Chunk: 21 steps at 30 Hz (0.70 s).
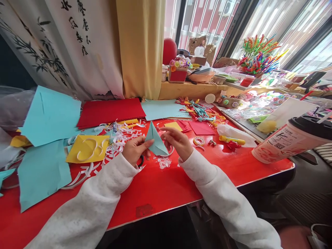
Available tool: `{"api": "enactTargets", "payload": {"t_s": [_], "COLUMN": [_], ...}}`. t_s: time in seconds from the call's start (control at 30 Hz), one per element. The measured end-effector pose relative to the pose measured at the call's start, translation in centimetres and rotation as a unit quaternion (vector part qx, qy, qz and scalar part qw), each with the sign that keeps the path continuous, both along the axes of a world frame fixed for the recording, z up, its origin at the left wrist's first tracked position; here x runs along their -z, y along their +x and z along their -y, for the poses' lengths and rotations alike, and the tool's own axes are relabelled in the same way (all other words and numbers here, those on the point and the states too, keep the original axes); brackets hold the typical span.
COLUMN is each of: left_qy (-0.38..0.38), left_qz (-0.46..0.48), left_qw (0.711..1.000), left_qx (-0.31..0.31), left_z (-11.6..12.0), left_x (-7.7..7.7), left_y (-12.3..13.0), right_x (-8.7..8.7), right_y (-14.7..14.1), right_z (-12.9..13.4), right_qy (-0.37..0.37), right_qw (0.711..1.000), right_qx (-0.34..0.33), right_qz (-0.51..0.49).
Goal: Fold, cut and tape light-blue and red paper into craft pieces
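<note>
My left hand (pixel 137 148) pinches a folded light-blue paper (pixel 155 142) between thumb and fingers. The paper forms a pointed triangle with a crease down its middle, tip upward. Just right of it is my right hand (pixel 178 141), its fingers bent and apart; I cannot tell whether a fingertip touches the paper's edge. A black ring-shaped handle (pixel 140 161) shows below my left hand, the rest of it hidden. Under the folded paper, small white scraps (pixel 164 162) lie on the red table (pixel 166 193).
Curled white paper strips (pixel 121 141) and light-blue sheets (pixel 46 173) cover the left side, with a yellow paper (pixel 88 148) among them. Red sheets (pixel 111 112) lie behind. To the right are a tape roll (pixel 199 141), a yellow glue stick (pixel 231 139) and a large drink cup (pixel 287 141).
</note>
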<state>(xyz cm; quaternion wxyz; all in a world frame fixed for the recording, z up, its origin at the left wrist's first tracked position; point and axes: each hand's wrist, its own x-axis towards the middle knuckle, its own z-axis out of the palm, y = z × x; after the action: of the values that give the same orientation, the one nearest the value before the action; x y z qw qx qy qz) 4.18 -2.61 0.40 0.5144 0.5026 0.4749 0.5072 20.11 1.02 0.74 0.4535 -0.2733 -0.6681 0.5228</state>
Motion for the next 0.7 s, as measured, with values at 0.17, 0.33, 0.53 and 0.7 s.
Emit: {"api": "enactTargets", "payload": {"t_s": [0.17,0.33,0.53,0.7], "left_qy": [-0.016,-0.016,0.012,0.043], "left_qz": [0.067,0.065,0.056,0.035], "left_qw": [0.997,0.998,0.998,0.998], "left_qx": [-0.036,-0.018,-0.001,-0.035], "left_z": [-0.1,-0.1,0.0,-0.2], "left_x": [-0.4,-0.3,-0.1,0.5], "left_y": [-0.1,0.0,0.3,0.3], "right_x": [-0.1,0.1,1.0,1.6], "right_y": [0.7,0.5,-0.1,-0.9], "right_z": [-0.4,-0.8,-0.8,-0.6], "right_qy": [0.169,0.255,0.196,0.126], "right_qw": [0.983,0.961,0.975,0.989], "right_qx": [-0.046,0.000,0.001,-0.025], "right_qz": [0.059,0.110,0.105,0.069]}}
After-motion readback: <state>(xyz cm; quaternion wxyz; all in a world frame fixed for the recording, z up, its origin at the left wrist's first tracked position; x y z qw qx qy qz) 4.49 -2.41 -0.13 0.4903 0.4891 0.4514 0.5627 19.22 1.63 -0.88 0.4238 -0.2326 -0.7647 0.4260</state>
